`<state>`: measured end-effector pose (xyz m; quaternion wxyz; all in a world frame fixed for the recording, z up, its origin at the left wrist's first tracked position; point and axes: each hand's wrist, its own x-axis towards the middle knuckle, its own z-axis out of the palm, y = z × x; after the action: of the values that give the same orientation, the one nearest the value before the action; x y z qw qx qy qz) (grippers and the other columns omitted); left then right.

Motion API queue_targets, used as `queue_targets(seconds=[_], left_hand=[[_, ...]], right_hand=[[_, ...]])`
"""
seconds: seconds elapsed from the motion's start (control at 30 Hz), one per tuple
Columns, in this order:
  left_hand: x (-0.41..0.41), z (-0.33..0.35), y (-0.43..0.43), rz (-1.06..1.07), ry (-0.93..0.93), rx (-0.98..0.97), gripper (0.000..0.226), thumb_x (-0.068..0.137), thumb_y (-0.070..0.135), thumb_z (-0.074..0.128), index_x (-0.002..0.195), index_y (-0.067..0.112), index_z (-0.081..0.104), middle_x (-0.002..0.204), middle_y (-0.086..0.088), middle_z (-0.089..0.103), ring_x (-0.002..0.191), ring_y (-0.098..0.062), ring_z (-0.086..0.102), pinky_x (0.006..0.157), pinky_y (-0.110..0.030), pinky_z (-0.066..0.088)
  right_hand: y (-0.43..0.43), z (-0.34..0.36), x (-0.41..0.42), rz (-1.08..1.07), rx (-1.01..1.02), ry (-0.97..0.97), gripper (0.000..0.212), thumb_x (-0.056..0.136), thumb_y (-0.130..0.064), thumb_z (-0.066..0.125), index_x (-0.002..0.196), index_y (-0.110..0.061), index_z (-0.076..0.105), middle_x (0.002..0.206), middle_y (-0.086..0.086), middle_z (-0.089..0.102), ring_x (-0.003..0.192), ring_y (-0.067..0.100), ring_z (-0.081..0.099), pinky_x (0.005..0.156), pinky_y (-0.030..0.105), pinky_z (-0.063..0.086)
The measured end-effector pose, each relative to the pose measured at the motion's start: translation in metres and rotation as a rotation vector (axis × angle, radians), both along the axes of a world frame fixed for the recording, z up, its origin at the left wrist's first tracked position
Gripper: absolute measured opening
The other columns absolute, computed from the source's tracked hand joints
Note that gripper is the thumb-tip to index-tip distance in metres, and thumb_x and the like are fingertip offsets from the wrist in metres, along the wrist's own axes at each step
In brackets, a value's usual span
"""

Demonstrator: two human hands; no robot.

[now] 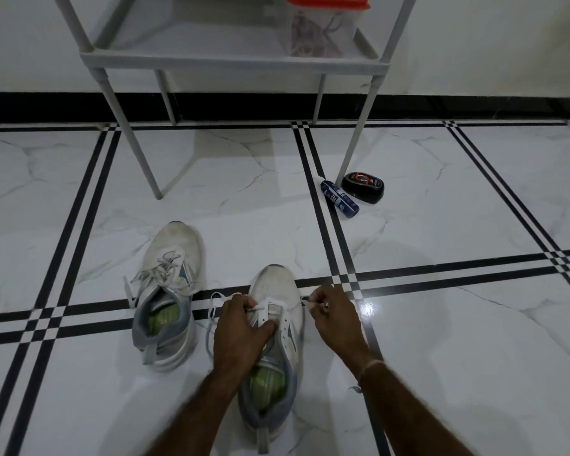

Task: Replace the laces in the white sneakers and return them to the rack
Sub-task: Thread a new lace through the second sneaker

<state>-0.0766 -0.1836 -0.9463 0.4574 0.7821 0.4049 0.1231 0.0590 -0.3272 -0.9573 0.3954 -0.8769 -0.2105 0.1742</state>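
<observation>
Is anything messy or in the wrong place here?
A blue tube lies tipped over on the floor beside a black oval case, near the rack leg. The left sneaker's laces hang loose and untied.

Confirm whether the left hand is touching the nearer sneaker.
Touching. Head view: left hand lies on the nearer sneaker, thumb pressed onto its tongue, fingers pinching the lace.

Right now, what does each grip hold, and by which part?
The right grip pinches the white lace near its end, beside the sneaker. The left grip holds that sneaker by its left eyelet edge.
</observation>
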Motion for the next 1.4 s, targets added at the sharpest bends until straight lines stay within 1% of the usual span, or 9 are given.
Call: queue_targets(seconds=[0.2, 0.37, 0.47, 0.67, 0.9, 1.07, 1.17, 1.27, 1.4], left_hand=[[0.006, -0.006, 0.007, -0.016, -0.054, 0.04, 0.023, 0.082, 0.027, 0.08, 0.081, 0.026, 0.057, 0.088, 0.002, 0.062, 0.087, -0.019, 0.059, 0.074, -0.035, 0.047], [0.012, -0.011, 0.012, 0.031, -0.018, 0.016, 0.024, 0.085, 0.026, 0.076, 0.074, 0.03, 0.055, 0.085, 0.001, 0.063, 0.081, -0.018, 0.062, 0.069, -0.032, 0.046], [0.015, -0.01, 0.013, 0.068, 0.019, 0.012, 0.022, 0.089, 0.023, 0.073, 0.074, 0.026, 0.057, 0.085, 0.0, 0.064, 0.08, -0.018, 0.061, 0.064, -0.029, 0.038], [0.015, -0.003, 0.011, 0.125, 0.117, 0.03, 0.023, 0.092, 0.021, 0.067, 0.074, 0.025, 0.054, 0.087, 0.0, 0.066, 0.081, -0.02, 0.06, 0.065, -0.029, 0.034], [0.008, -0.002, 0.012, -0.063, 0.15, 0.146, 0.026, 0.098, 0.033, 0.06, 0.077, 0.029, 0.047, 0.096, -0.001, 0.058, 0.085, -0.022, 0.058, 0.068, -0.032, 0.038], [0.005, 0.002, 0.014, 0.167, 0.089, 0.017, 0.04, 0.082, 0.042, 0.08, 0.091, 0.015, 0.051, 0.098, -0.002, 0.055, 0.079, -0.022, 0.057, 0.068, -0.032, 0.043], [0.011, 0.001, 0.009, 0.136, 0.205, -0.073, 0.046, 0.081, 0.058, 0.074, 0.07, 0.017, 0.059, 0.072, 0.002, 0.067, 0.074, -0.02, 0.065, 0.067, -0.032, 0.047], [0.017, 0.004, 0.014, 0.142, 0.251, -0.154, 0.056, 0.08, 0.071, 0.065, 0.062, 0.018, 0.064, 0.066, 0.002, 0.068, 0.069, -0.018, 0.065, 0.064, -0.03, 0.044], [0.018, 0.0, 0.014, 0.223, 0.191, -0.249, 0.043, 0.079, 0.054, 0.076, 0.061, 0.016, 0.067, 0.069, 0.0, 0.071, 0.073, -0.021, 0.068, 0.072, -0.035, 0.054]], right_hand=[[0.001, 0.012, -0.01, 0.192, 0.026, -0.077, 0.016, 0.09, -0.029, 0.077, 0.101, -0.036, 0.066, 0.121, -0.02, 0.052, 0.103, -0.005, 0.059, 0.085, 0.007, 0.048], [0.01, 0.016, -0.01, 0.185, 0.03, -0.132, 0.011, 0.092, -0.03, 0.074, 0.086, -0.025, 0.066, 0.095, -0.013, 0.061, 0.086, 0.004, 0.06, 0.076, 0.022, 0.05], [0.011, 0.015, -0.008, 0.125, 0.042, -0.054, 0.012, 0.092, -0.026, 0.073, 0.083, -0.022, 0.066, 0.082, -0.012, 0.066, 0.081, 0.006, 0.061, 0.073, 0.022, 0.05], [0.014, 0.014, -0.013, 0.044, 0.049, 0.01, 0.008, 0.095, -0.022, 0.07, 0.087, -0.021, 0.07, 0.085, -0.011, 0.072, 0.084, 0.004, 0.066, 0.077, 0.017, 0.054], [0.015, 0.016, -0.012, 0.081, -0.162, -0.199, 0.009, 0.091, -0.034, 0.075, 0.094, -0.026, 0.075, 0.11, -0.01, 0.064, 0.095, 0.009, 0.061, 0.089, 0.03, 0.054], [0.023, 0.023, -0.01, 0.039, -0.42, -0.529, 0.028, 0.07, -0.039, 0.09, 0.093, -0.033, 0.075, 0.136, 0.002, 0.059, 0.132, 0.031, 0.05, 0.105, 0.056, 0.03], [0.014, 0.027, -0.017, -0.07, -0.416, -0.563, 0.037, 0.08, -0.062, 0.074, 0.088, -0.027, 0.064, 0.103, 0.0, 0.064, 0.1, 0.021, 0.059, 0.09, 0.047, 0.047], [0.022, 0.034, -0.026, 0.0, -0.256, -0.078, 0.062, 0.09, -0.078, 0.045, 0.062, -0.025, 0.056, 0.061, -0.007, 0.059, 0.059, 0.007, 0.057, 0.065, 0.034, 0.056], [0.037, 0.022, -0.029, -0.101, -0.209, 0.057, 0.051, 0.087, -0.067, 0.066, 0.064, -0.021, 0.062, 0.06, -0.008, 0.06, 0.06, 0.008, 0.059, 0.061, 0.028, 0.049]])
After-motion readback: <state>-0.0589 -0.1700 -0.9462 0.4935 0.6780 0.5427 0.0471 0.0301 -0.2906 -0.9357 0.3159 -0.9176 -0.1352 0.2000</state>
